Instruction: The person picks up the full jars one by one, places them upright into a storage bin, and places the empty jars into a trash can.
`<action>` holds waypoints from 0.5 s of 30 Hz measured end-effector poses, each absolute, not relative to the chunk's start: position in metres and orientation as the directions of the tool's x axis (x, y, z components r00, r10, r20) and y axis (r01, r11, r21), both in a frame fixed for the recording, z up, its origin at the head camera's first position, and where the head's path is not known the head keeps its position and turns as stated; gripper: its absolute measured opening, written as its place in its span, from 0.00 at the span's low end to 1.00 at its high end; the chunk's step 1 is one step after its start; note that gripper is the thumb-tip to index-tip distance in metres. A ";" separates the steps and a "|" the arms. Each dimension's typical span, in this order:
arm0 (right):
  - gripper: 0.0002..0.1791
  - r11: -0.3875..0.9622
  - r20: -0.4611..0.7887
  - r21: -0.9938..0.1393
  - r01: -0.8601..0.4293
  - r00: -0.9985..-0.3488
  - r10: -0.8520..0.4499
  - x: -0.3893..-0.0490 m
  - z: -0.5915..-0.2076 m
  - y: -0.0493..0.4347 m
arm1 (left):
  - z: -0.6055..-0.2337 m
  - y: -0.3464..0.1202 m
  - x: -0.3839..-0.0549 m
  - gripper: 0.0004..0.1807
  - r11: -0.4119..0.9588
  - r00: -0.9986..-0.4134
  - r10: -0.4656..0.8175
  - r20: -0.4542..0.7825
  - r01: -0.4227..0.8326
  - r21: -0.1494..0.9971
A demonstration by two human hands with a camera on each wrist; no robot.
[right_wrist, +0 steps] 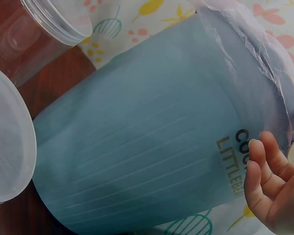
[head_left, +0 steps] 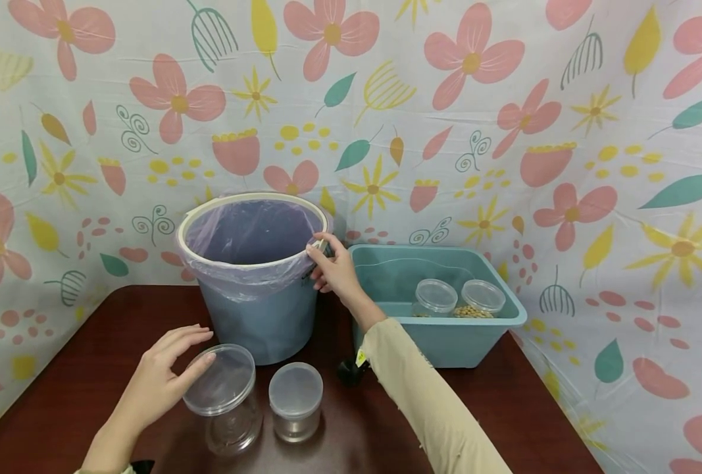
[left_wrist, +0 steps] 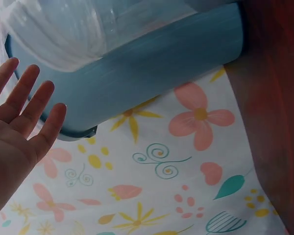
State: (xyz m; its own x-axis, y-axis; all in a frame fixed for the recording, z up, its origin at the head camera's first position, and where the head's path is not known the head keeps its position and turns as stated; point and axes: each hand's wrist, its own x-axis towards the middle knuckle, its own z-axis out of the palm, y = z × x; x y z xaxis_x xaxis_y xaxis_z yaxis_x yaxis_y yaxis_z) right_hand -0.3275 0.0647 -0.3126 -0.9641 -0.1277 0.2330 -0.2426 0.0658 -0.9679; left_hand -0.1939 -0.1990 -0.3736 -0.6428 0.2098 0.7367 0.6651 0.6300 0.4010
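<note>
A blue trash can [head_left: 262, 322] stands upright, a thin pinkish plastic bag [head_left: 250, 280] folded over its mouth under a white rim ring [head_left: 256, 265]. At the can's right side my right hand [head_left: 337, 270] pinches a tab on the ring between thumb and forefinger; in the right wrist view the other fingers [right_wrist: 269, 171] curl loosely near the printed letters. My left hand [head_left: 158, 375] has its fingers extended beside the lid of a large clear jar [head_left: 232, 428]; contact cannot be told. A smaller lidded jar [head_left: 296, 401] is right of it.
A teal bin [head_left: 433, 342] on the right holds two lidded clear jars [head_left: 436, 295], one showing tan pieces. A small black object with a yellow tag [head_left: 351, 372] lies before it. Floral cloth [head_left: 386, 99] hangs behind the dark red table [head_left: 149, 316].
</note>
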 end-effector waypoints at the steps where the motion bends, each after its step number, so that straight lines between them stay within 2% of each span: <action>1: 0.20 0.065 0.232 -0.968 -0.241 -0.964 -0.129 -0.327 -0.312 0.065 | -0.376 -0.199 -0.193 0.19 0.630 -0.643 0.208 0.737 0.665 0.402; 15: 0.21 0.066 0.214 -0.972 -0.226 -0.965 -0.152 -0.319 -0.304 0.066 | -0.403 -0.194 -0.186 0.17 0.633 -0.660 0.213 0.720 0.655 0.413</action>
